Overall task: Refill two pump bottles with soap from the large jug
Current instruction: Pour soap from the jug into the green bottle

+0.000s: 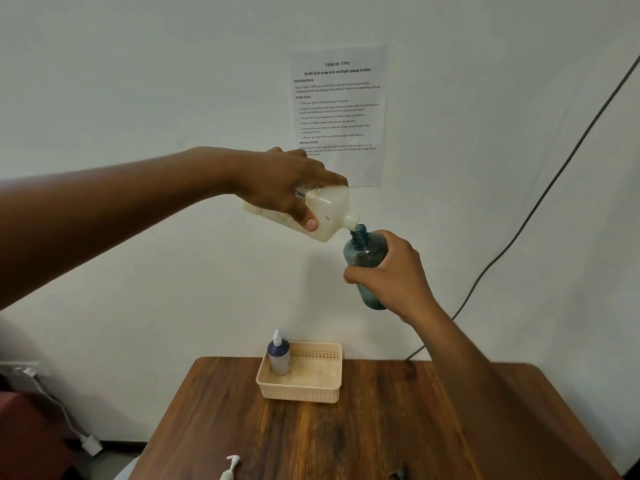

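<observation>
My left hand (287,188) grips the cream soap jug (329,211), tipped sideways high above the table with its spout pointing down and right. The spout sits right at the open neck of a teal see-through bottle (363,251), which my right hand (391,275) holds around its middle, slightly tilted. A dark blue pump bottle (278,355) with a white pump stands upright in the left corner of a beige basket (311,389). A loose white pump head (230,467) lies at the table's near edge.
The brown wooden table (381,427) stands against a white wall with a printed task sheet (339,109). A dark cable (540,202) runs down the wall on the right. A white plug and cord (88,443) lie on the floor at the left.
</observation>
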